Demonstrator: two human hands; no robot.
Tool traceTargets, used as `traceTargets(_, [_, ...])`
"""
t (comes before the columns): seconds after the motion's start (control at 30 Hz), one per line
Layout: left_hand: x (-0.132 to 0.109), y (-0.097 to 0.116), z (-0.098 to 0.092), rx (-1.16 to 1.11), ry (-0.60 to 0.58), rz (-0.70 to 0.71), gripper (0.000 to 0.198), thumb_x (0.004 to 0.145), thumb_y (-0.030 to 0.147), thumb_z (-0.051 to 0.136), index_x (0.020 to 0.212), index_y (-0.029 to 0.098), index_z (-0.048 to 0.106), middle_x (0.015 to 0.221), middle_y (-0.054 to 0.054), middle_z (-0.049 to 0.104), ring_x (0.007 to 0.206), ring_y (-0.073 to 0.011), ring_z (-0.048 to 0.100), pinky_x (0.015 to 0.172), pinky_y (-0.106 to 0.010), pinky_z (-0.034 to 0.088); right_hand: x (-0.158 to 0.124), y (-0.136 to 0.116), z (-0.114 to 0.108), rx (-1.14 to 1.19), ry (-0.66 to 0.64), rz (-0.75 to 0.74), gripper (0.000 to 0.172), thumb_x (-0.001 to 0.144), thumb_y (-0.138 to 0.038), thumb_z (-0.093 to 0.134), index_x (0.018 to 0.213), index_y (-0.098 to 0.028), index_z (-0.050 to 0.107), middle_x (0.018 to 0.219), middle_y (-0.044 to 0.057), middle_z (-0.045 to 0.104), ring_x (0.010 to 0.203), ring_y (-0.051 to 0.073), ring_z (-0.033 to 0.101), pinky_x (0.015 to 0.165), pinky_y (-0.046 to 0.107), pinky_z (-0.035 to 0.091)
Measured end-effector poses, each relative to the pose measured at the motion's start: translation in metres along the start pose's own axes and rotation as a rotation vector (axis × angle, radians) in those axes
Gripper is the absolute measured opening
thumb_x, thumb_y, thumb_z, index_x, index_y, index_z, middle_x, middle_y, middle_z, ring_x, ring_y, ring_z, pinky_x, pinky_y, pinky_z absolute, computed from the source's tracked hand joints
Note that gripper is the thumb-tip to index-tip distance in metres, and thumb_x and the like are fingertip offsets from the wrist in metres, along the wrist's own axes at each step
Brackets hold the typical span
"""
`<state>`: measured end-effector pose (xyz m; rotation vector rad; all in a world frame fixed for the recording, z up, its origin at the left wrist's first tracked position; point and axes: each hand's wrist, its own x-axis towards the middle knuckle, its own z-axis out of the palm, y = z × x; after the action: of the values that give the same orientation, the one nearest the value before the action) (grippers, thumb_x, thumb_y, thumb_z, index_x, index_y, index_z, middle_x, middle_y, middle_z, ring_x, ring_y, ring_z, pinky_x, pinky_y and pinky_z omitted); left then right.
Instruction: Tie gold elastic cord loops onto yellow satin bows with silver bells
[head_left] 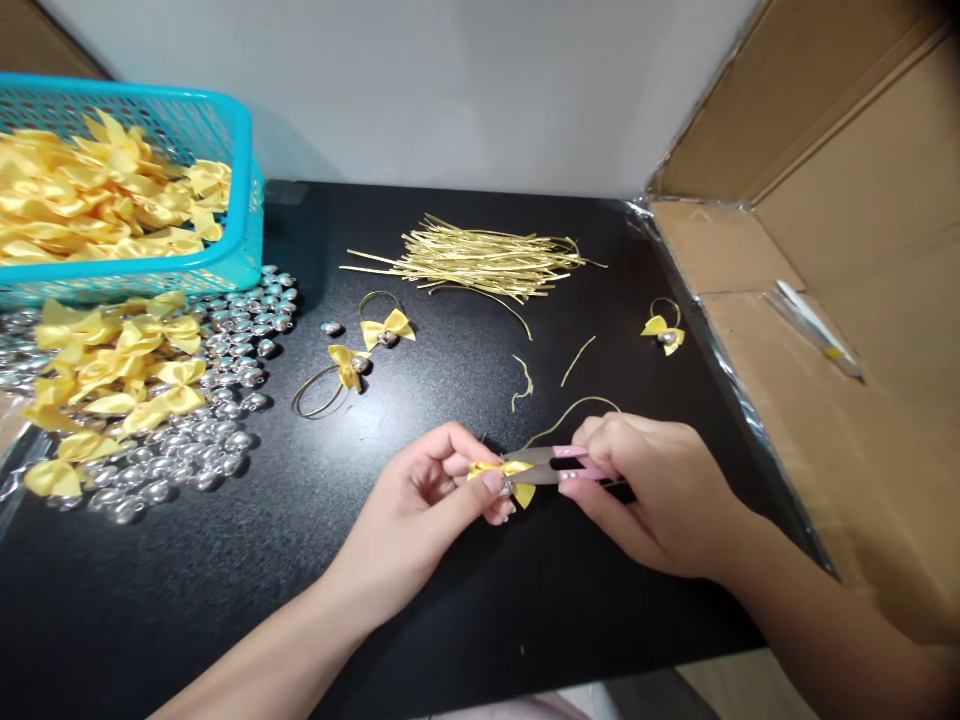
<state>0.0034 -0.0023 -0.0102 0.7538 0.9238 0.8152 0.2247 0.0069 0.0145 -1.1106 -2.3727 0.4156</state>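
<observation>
Near the front of the black table, my left hand (439,510) pinches a yellow ribbon bow (523,494) with a small silver bell-like bead under it. My right hand (649,490) grips thread snips (581,462) with pink handles. Their grey blades point left and lie apart across the bow, close to my left thumb. A thin gold cord (574,405) curves up behind the snips toward my right hand. Whether the blades touch the cord is hidden by the bow and fingers.
A blue basket (244,190) of yellow bows stands back left. Loose bows (112,370) lie on silver beads (187,455) before it. A gold cord bundle (487,260), finished-looking bow loops (386,330), another bow loop (664,335) and cord scraps (577,360) lie behind my hands. White tweezers (817,330) rest on cardboard right.
</observation>
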Motion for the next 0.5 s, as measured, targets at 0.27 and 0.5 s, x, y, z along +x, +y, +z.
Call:
traceTargets(0.27, [-0.0050, 0.0039, 0.0042, 0.078, 0.052, 0.079, 0.019, 0.077, 0.029, 0.079, 0.074, 0.018, 0.064, 0.067, 0.000, 0.072, 0.061, -0.0103, 0.063, 0.060, -0.019, 0.050, -0.0001, -0.0017, -0.0002, -0.069, 0.013, -0.013, 0.024, 0.092, -0.026, 0.049, 0.079, -0.024, 0.029, 0.064, -0.001, 0.059, 0.056, 0.016, 0.060, 0.049, 0.027, 0.035])
traceTargets(0.5, [-0.0078, 0.0038, 0.0089, 0.238, 0.171, 0.278, 0.015, 0.075, 0.017, 0.077, 0.071, 0.020, 0.063, 0.069, 0.000, 0.071, 0.066, -0.0136, 0.068, 0.064, -0.022, 0.054, -0.0019, -0.0064, -0.0027, -0.082, 0.009, -0.001, 0.028, 0.090, -0.026, 0.051, 0.079, -0.024, 0.026, 0.061, -0.003, 0.054, 0.049, 0.014, 0.050, 0.047, 0.027, 0.032])
